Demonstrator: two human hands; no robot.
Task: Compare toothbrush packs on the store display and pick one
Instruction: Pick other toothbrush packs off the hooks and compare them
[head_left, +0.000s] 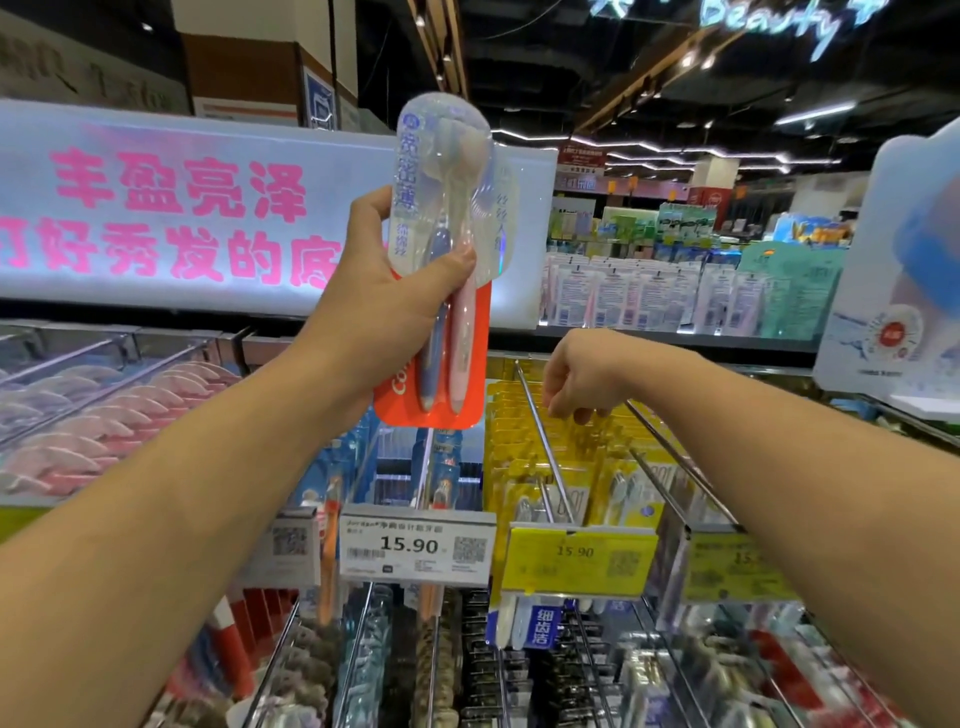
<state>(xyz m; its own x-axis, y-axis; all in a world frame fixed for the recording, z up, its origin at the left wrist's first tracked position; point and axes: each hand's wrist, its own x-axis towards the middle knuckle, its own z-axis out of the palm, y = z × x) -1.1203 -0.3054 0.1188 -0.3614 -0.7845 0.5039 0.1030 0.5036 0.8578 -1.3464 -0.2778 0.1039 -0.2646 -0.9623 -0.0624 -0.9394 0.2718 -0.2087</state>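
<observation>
Left hand (387, 312) gripped a clear plastic blister toothbrush pack with a red-orange card base (447, 249), fingers and thumb wrapped round its middle, held upright and raised above the display hooks, in front of the white lit banner with pink lettering (171, 208). Pack showed two brushes side by side, one blue-handled, one pink-handled, heads up. Right hand (576, 382) hung lower and to the right, fingers curled downward, tips at the tops of the yellow-carded toothbrush packs (524, 441) hanging on a metal peg hook (545, 447); whether it actually pinched one, cannot tell. White price tag reading 15.90 (415, 545) sat below the raised pack; yellow price tag (576, 558) just beside it, under the yellow packs.
</observation>
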